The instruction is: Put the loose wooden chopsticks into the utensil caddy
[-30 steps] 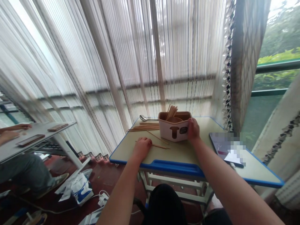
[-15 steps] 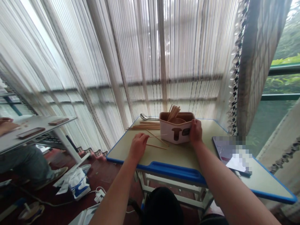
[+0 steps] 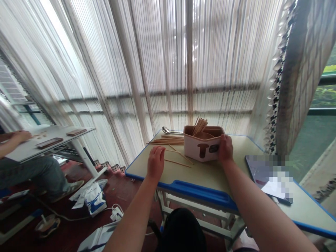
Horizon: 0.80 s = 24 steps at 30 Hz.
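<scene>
A cream utensil holder (image 3: 203,149) with brown mushroom marks stands on a beige desk with a blue rim (image 3: 195,191). Wooden chopsticks (image 3: 200,125) stick up out of it. My right hand (image 3: 225,149) is closed round the holder's right side. My left hand (image 3: 155,161) hovers just left of two loose chopsticks (image 3: 181,159) that lie crossed on the desk. Its fingers are pressed together, and a thin chopstick seems to run off from its thumb. Further back lie a bundle of chopsticks (image 3: 168,141) and a metal spoon (image 3: 167,130).
A flat dark item (image 3: 258,168), partly blurred, lies on the desk's right side. Striped curtains hang right behind the desk. At the left another person sits at a grey table (image 3: 55,134) with dark slabs on it. A white-blue bag (image 3: 91,201) and cables lie on the floor.
My left hand has lifted off the desk and moved slightly back from the loose chopsticks, one stick rising with it. My right hand stays on the holder. The view has swung left.
</scene>
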{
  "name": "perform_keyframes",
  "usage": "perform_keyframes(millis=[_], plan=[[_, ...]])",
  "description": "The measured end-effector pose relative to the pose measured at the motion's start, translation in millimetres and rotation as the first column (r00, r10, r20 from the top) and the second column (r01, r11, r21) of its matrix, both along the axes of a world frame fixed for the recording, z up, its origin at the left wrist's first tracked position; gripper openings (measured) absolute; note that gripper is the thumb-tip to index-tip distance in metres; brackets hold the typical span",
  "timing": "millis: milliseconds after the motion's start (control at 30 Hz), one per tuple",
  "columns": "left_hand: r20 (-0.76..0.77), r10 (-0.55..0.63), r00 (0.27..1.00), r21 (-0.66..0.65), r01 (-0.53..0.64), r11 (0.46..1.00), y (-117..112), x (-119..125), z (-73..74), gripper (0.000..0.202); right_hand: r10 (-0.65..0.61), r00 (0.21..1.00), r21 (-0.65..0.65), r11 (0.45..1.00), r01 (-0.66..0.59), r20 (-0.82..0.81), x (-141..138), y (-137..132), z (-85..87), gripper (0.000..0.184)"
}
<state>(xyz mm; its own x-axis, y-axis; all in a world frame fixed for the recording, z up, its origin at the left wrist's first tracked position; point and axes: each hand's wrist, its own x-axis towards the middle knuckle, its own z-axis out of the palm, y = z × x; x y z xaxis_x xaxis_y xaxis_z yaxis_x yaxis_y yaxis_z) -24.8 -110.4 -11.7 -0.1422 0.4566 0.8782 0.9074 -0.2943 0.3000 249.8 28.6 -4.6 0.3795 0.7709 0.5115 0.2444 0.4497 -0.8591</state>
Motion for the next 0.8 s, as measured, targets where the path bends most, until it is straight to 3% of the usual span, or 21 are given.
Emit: perform_keyframes(millis=[200,333,433,633,800], plan=[[-0.105,0.170,0.980,-0.004,-0.171,0.985,-2,10,2.3,0.022,0.009,1.000,0.016,1.000,-0.008,-0.017,-1,0,0.4,0.045],[-0.137,0.191,0.972,-0.130,-0.209,0.969,-1,14,-0.1,0.027,0.006,1.000,0.001,1.000,-0.006,-0.011,-1,0,0.6,0.046],[-0.109,0.116,0.987,-0.195,-0.136,0.971,-1,14,-2.0,0.029,0.009,1.000,0.005,1.000,-0.008,-0.014,-1,0,0.0,0.047],[0.019,-0.085,0.996,-0.139,0.087,0.987,-3,10,-1.7,0.031,0.000,1.000,-0.003,1.000,0.000,-0.001,0,0,-1.0,0.047],[0.092,-0.151,0.984,-0.106,0.160,0.981,-1,7,-4.3,0.028,-0.007,1.000,0.004,1.000,0.007,-0.005,0,-2,1.8,0.045]])
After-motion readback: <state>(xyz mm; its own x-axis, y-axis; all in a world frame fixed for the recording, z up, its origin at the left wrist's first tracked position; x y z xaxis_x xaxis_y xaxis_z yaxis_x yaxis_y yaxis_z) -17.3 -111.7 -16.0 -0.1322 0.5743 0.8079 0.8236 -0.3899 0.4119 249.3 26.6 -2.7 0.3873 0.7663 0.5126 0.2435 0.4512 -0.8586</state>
